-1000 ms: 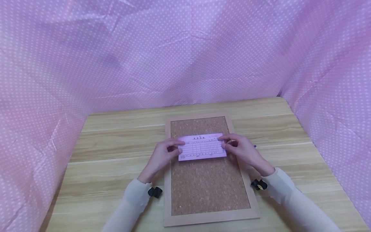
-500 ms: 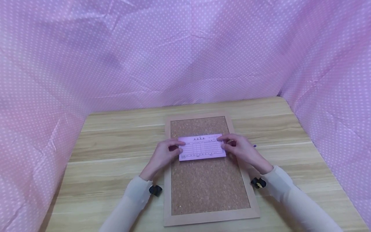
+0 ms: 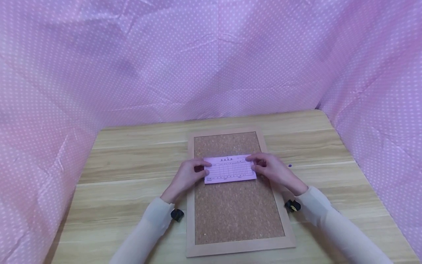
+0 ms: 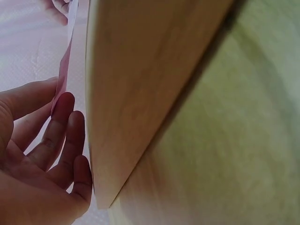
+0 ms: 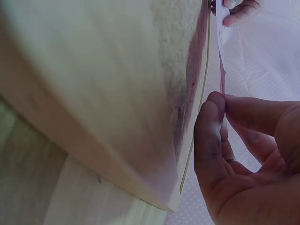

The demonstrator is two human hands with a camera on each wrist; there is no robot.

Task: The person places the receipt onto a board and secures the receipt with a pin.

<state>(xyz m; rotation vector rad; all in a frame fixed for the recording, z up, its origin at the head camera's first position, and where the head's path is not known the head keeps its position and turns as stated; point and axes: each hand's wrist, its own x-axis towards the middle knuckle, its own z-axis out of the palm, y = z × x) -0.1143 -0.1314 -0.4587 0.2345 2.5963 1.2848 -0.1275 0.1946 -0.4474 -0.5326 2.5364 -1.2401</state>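
Observation:
A pink printed form slip (image 3: pixel 229 168), ruled with lines and a grid, is held lengthwise over the upper half of a cork board (image 3: pixel 237 212) with a pale wooden frame. My left hand (image 3: pixel 188 176) pinches its left end between thumb and fingers. The right hand (image 3: pixel 275 170) pinches the opposite end in the same way. In the left wrist view, the slip's edge (image 4: pixel 65 70) shows apart from the board. The right wrist view has the thumb and index finger (image 5: pixel 216 101) meeting on the paper, close above the board's surface.
The board lies on a wood-grain table (image 3: pixel 132 165). A small dark blue object (image 3: pixel 290 165), too small to identify, sits just right of the board. Pink dotted cloth (image 3: pixel 211 66) hangs behind the table and along both sides.
Both hands keep their pinch on the form slip. The slip has shifted slightly toward the board's near side, with its upper edge lower in the head view.

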